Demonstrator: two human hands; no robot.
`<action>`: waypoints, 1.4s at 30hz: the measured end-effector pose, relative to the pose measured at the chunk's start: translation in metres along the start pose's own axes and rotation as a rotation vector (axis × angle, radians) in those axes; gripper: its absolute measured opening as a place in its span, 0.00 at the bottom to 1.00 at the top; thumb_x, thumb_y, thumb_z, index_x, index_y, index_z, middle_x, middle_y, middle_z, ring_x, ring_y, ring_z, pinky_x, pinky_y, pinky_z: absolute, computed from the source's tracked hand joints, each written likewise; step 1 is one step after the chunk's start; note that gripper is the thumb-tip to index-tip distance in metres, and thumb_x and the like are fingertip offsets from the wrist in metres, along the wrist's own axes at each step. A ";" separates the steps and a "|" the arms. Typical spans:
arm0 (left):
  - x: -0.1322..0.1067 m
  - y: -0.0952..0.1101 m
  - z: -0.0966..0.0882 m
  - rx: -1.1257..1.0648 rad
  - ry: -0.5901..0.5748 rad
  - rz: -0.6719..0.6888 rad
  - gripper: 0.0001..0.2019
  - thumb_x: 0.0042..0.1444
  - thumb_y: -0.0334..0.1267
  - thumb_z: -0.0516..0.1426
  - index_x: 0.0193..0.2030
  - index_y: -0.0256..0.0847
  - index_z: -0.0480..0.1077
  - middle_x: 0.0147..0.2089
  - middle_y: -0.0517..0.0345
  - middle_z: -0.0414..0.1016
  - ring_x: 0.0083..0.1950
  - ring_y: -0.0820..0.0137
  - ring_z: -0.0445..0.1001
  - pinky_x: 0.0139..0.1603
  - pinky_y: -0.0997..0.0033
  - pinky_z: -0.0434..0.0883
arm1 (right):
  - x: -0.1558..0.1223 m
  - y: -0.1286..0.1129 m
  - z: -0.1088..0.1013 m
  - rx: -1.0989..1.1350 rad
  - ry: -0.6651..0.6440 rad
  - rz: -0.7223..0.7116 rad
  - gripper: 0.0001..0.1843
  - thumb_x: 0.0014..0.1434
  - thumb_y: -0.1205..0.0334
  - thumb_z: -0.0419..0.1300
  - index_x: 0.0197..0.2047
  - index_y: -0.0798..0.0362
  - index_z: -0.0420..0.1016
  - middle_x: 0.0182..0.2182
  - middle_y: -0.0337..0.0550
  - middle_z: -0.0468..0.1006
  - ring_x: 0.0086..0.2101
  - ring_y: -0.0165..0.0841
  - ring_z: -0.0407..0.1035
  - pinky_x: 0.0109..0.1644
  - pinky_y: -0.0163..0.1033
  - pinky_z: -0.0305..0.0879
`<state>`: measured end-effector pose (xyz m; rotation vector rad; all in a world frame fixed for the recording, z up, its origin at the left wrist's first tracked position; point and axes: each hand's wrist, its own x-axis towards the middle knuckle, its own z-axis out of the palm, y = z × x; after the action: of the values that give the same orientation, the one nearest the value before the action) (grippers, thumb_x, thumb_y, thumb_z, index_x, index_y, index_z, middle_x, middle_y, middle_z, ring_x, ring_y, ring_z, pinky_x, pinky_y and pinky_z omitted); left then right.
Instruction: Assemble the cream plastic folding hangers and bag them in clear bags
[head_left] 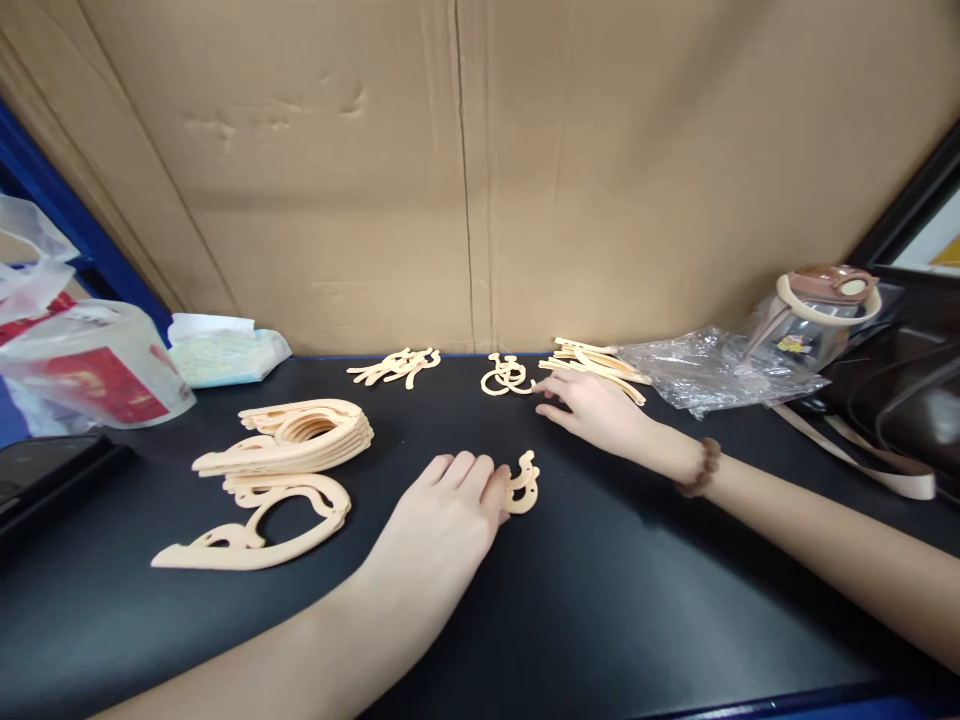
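My left hand (454, 505) is closed on a beige plastic hanger part (523, 490), a curved piece with small holes that sticks out past the fingertips; the rest is hidden by the hand. Farther back, my right hand (585, 402) reaches out with thumb and fingers apart. Its fingertips are beside a few beige hanger hooks (495, 380); whether they touch one I cannot tell. Just behind that hand lies a pile of long beige hanger arms (592, 358). Left of my left hand is a stack of folded beige hangers (300, 440), with a single hanger (300, 555) in front.
More short beige hanger pieces (397, 367) lie at the back of the black table (600, 620), before a cardboard wall (337, 200). To the left stand a bagged tub (105, 370) and a tissue pack (225, 350). Clear plastic wrap (712, 365) and a bottle (817, 310) are on the right.
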<state>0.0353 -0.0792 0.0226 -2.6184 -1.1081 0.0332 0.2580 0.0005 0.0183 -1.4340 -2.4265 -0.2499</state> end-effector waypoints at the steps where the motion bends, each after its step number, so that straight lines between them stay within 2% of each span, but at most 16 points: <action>1: 0.001 0.001 0.000 -0.052 -0.005 -0.001 0.14 0.64 0.33 0.52 0.54 0.34 0.69 0.45 0.48 0.73 0.45 0.58 0.72 0.44 0.59 0.68 | 0.007 0.000 0.003 -0.018 0.003 -0.003 0.12 0.64 0.61 0.56 0.48 0.55 0.75 0.42 0.48 0.77 0.40 0.38 0.72 0.41 0.39 0.64; 4: 0.005 -0.002 0.002 -0.174 -0.028 -0.023 0.13 0.65 0.38 0.51 0.52 0.35 0.70 0.47 0.48 0.71 0.47 0.58 0.70 0.44 0.59 0.68 | 0.024 -0.001 0.009 -0.071 -0.010 -0.023 0.12 0.65 0.60 0.55 0.46 0.55 0.76 0.40 0.48 0.76 0.38 0.38 0.71 0.39 0.39 0.62; 7: 0.008 -0.008 0.003 -0.247 -0.024 -0.027 0.11 0.66 0.38 0.50 0.47 0.38 0.70 0.46 0.51 0.71 0.45 0.60 0.69 0.42 0.60 0.67 | 0.034 -0.005 0.011 -0.119 -0.033 -0.050 0.11 0.65 0.61 0.55 0.43 0.56 0.77 0.39 0.49 0.76 0.39 0.38 0.71 0.40 0.39 0.59; 15: 0.007 -0.010 0.002 -0.314 0.011 -0.004 0.09 0.65 0.36 0.50 0.43 0.39 0.70 0.44 0.55 0.71 0.43 0.62 0.69 0.41 0.60 0.66 | 0.040 -0.008 0.012 -0.173 -0.023 -0.063 0.11 0.66 0.65 0.53 0.38 0.57 0.76 0.39 0.50 0.76 0.40 0.38 0.69 0.42 0.40 0.56; 22: 0.004 -0.011 0.004 -0.296 0.039 0.025 0.11 0.66 0.33 0.48 0.47 0.39 0.71 0.42 0.55 0.73 0.41 0.62 0.70 0.41 0.59 0.69 | 0.036 0.000 0.010 -0.147 0.071 0.042 0.11 0.61 0.68 0.54 0.31 0.57 0.76 0.31 0.45 0.77 0.31 0.34 0.68 0.36 0.38 0.55; 25: 0.003 -0.012 0.007 -0.398 0.101 0.008 0.11 0.64 0.32 0.51 0.51 0.40 0.69 0.46 0.56 0.74 0.45 0.63 0.71 0.46 0.60 0.69 | 0.029 0.004 0.003 -0.126 0.100 0.074 0.10 0.60 0.68 0.54 0.29 0.55 0.74 0.27 0.41 0.76 0.27 0.31 0.66 0.32 0.36 0.54; 28: 0.003 -0.014 0.008 -0.511 0.136 -0.024 0.13 0.61 0.36 0.56 0.52 0.40 0.68 0.50 0.56 0.73 0.48 0.63 0.71 0.51 0.60 0.68 | 0.022 0.012 -0.002 -0.129 0.111 0.073 0.10 0.58 0.68 0.55 0.27 0.54 0.73 0.24 0.39 0.74 0.25 0.30 0.65 0.30 0.35 0.53; 30: 0.003 -0.015 0.006 -0.566 0.129 -0.038 0.14 0.61 0.41 0.57 0.52 0.41 0.68 0.51 0.56 0.72 0.50 0.62 0.70 0.52 0.58 0.68 | 0.019 0.018 -0.004 -0.150 0.111 0.049 0.09 0.58 0.68 0.54 0.28 0.54 0.73 0.25 0.39 0.74 0.26 0.31 0.65 0.32 0.36 0.54; 33: 0.003 -0.016 0.004 -0.625 0.118 -0.044 0.15 0.64 0.46 0.51 0.52 0.41 0.68 0.51 0.56 0.72 0.51 0.63 0.68 0.53 0.58 0.67 | 0.017 0.024 -0.004 -0.200 0.098 -0.028 0.11 0.60 0.68 0.53 0.29 0.55 0.73 0.29 0.44 0.76 0.32 0.35 0.68 0.39 0.39 0.55; 36: 0.002 -0.017 0.004 -0.652 0.113 -0.049 0.13 0.66 0.43 0.49 0.52 0.41 0.68 0.52 0.56 0.71 0.51 0.64 0.67 0.53 0.59 0.66 | 0.018 0.026 -0.003 -0.246 0.075 -0.099 0.13 0.63 0.67 0.50 0.31 0.56 0.73 0.33 0.49 0.77 0.38 0.39 0.68 0.44 0.42 0.54; 38: 0.002 -0.018 0.005 -0.665 0.110 -0.047 0.12 0.66 0.41 0.50 0.52 0.41 0.68 0.52 0.57 0.70 0.51 0.65 0.67 0.53 0.59 0.65 | 0.020 0.026 -0.003 -0.261 0.065 -0.107 0.14 0.64 0.66 0.49 0.31 0.56 0.73 0.34 0.49 0.77 0.39 0.39 0.68 0.44 0.41 0.53; 42: 0.002 -0.018 0.005 -0.682 0.110 -0.053 0.11 0.66 0.39 0.50 0.51 0.41 0.68 0.51 0.57 0.70 0.51 0.65 0.66 0.54 0.59 0.65 | 0.030 0.022 -0.005 -0.270 0.088 -0.020 0.14 0.65 0.66 0.47 0.35 0.57 0.73 0.34 0.50 0.77 0.37 0.39 0.68 0.42 0.41 0.53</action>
<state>0.0232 -0.0647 0.0226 -3.1078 -1.3247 -0.5917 0.2648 0.0345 0.0329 -1.4712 -2.4074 -0.6531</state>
